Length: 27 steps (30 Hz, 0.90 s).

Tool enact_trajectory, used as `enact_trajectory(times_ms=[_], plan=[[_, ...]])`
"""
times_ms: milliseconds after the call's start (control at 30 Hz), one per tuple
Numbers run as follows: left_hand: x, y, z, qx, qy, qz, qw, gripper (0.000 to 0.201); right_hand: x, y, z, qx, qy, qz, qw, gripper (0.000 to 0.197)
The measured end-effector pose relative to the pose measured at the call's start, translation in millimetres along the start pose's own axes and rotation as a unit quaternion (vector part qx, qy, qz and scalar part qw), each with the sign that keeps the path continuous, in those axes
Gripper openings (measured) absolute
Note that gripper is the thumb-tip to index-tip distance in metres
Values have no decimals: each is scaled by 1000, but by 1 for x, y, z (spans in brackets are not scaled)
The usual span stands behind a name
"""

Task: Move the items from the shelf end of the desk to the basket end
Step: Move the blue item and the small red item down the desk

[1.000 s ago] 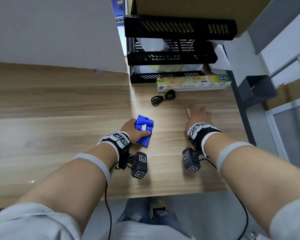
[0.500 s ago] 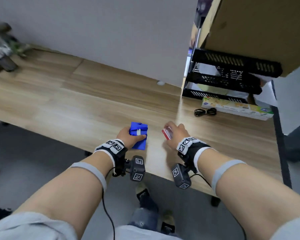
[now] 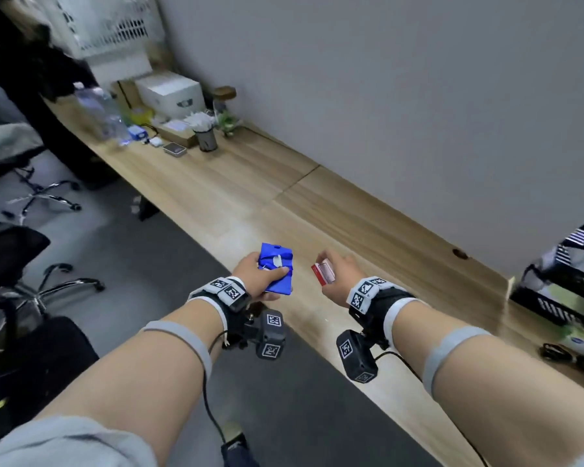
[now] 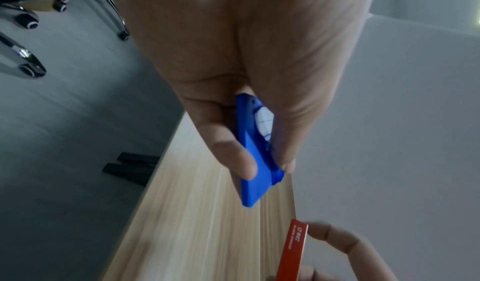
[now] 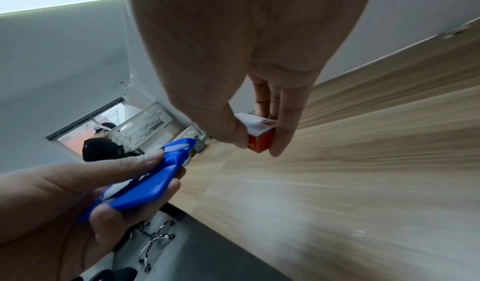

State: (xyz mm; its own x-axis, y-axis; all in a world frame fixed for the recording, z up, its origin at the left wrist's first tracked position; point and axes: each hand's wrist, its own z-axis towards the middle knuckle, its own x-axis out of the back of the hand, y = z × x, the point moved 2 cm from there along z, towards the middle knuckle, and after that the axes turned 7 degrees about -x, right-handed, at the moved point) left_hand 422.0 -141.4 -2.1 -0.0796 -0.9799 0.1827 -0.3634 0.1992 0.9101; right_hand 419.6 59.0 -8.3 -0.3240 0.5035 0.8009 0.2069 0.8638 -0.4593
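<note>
My left hand (image 3: pixel 255 276) grips blue case (image 3: pixel 277 273), right hand (image 3: pixel 339 278) pinches red box (image 3: pixel 324 274), both over desk's (image 3: pixel 368 230) near edge; basket (image 3: pixel 105 25) lies far ahead-left.

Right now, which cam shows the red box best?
Right wrist: the red box shows its white top and red side, pinched by the right hand. Head shows a smaller face; left wrist only a thin red edge.
</note>
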Motion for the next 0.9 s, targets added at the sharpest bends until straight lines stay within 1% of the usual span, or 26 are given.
enact_trajectory(times_ms=[100, 167, 200, 300, 433, 567, 733, 900], plan=[[84, 2, 31, -10, 34, 14, 999, 34, -17, -78, 38, 16, -6, -14, 1000, 52], [138, 5, 50, -20, 53, 37, 998, 25, -27, -127, 63, 26, -16, -17, 999, 50], [161, 7, 60, -21, 59, 38, 997, 23, -32, -149, 76, 34, -17, -16, 999, 49], [215, 16, 87, -11, 70, 11, 997, 28, -43, -205, 113, 56, -15, -11, 998, 45], [262, 27, 123, 9, 72, -3, 997, 32, -52, -256, 158, 62, -20, -2, 998, 43], [300, 33, 170, 23, 80, -11, 996, 33, -56, -285, 209, 56, -30, 11, 998, 42], [347, 44, 237, 21, 88, 2, 996, 32, -61, -322, 286, 50, -44, 31, 997, 42], [413, 54, 301, 25, 119, 13, 992, 20, -68, -389, 367, 46, -76, 33, 996, 47]])
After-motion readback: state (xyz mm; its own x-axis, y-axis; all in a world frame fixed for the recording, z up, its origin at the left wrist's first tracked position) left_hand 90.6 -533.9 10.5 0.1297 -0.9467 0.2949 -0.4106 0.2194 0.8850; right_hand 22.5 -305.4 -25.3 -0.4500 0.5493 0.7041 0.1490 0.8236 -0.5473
